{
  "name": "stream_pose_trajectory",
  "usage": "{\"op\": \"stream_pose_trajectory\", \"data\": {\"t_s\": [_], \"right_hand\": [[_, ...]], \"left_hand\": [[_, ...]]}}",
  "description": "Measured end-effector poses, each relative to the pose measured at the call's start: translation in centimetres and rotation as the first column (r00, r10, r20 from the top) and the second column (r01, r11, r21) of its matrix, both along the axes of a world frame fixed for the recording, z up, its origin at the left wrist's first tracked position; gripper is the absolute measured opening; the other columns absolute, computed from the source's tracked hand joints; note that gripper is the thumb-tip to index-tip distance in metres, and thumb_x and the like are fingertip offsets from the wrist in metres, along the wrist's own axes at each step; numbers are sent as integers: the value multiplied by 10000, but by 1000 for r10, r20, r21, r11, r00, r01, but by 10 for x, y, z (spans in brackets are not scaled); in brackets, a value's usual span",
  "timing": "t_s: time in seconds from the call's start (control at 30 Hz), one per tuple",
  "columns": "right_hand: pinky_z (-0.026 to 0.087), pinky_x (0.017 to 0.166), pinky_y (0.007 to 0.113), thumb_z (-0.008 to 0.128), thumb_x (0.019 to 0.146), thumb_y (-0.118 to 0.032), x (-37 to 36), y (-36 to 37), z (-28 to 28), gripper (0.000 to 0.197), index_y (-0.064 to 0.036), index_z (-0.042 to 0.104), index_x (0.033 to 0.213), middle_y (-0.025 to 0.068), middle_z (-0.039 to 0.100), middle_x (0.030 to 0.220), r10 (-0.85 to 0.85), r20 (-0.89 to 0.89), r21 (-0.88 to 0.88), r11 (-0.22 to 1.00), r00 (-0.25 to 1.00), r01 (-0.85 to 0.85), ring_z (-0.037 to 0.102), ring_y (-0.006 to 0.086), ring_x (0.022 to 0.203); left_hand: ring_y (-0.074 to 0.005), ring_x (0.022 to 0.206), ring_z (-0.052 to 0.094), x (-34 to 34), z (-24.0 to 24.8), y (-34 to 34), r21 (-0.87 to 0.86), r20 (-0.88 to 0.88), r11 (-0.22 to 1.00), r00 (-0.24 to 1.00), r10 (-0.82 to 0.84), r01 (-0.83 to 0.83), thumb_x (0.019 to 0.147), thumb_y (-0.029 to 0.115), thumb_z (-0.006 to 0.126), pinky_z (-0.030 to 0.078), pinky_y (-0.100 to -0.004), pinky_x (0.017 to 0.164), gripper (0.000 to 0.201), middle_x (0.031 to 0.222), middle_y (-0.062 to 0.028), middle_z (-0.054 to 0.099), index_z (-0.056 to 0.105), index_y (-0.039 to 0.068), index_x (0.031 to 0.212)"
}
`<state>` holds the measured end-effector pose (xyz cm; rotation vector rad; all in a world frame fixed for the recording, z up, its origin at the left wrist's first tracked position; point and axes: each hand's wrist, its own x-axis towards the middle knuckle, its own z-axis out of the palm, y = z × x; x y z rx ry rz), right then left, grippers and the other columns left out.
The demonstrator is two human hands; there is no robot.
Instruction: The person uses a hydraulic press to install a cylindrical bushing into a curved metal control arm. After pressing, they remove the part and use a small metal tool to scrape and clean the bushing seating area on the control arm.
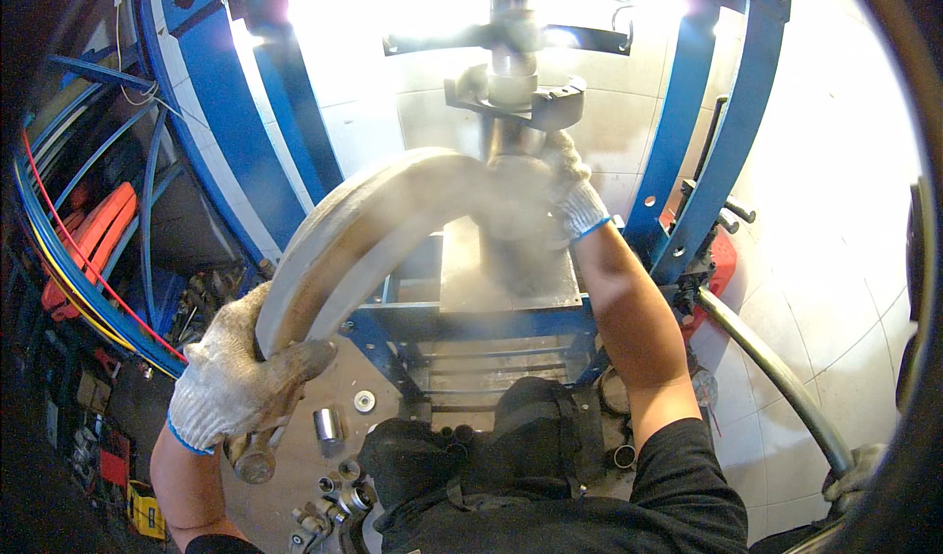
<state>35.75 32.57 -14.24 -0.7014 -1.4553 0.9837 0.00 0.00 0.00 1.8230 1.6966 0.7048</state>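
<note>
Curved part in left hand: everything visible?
The curved part is a thick, pale-grey arc, apparently metal, with raised edges flanking a browner channel. It sweeps from the gloved left hand, which grips its lower end, up and right in the picture. A round-ended stub below that hand may belong to it. Its far end blurs below the ram, near the gloved right hand; whether they touch is unclear.

Gloved hands, three: left hand at 8 o'clock, right hand at 2, co-worker's hand at 4. Curved metal arm, one, between 9 and 10. Long bar, one, 4. Shiny cylinder, one, 7. Flat ring, one, 7. Small metal parts, 7: four at least, overlap makes exact count unsure.
</note>
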Motion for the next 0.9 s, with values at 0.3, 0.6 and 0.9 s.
{"op": "stream_pose_trajectory", "data": {"t_s": [0.3,0.6,0.9], "right_hand": [[560,885,358,901,638,-369,-22,-61,38,860,16,540,1317,209,651,1185,-261,163,55,965,951,256,671,288,1059],[561,879,367,915,633,-350,-21,-36,29,866,16,529,1316,211,647,1171,-19,-87,18,1000,996,20,669,295,1059],[556,885,350,884,664,-409,-12,-48,28,837,18,551,1302,217,649,1191,-297,257,110,954,920,278,671,300,1073]], "left_hand": [[-150,729,659,-4,-4,4,35,21,999,1000,-14,13,753,272,773,546,-326,678,558,921,-80,699,616,33,1231],[-162,759,665,1,-1,-2,75,27,997,999,-20,18,788,343,772,553,-332,712,605,941,-137,715,605,-37,1227],[-160,778,667,1,-2,0,54,45,998,998,-32,29,790,314,772,556,-329,707,595,956,-147,713,598,-36,1240]]}}
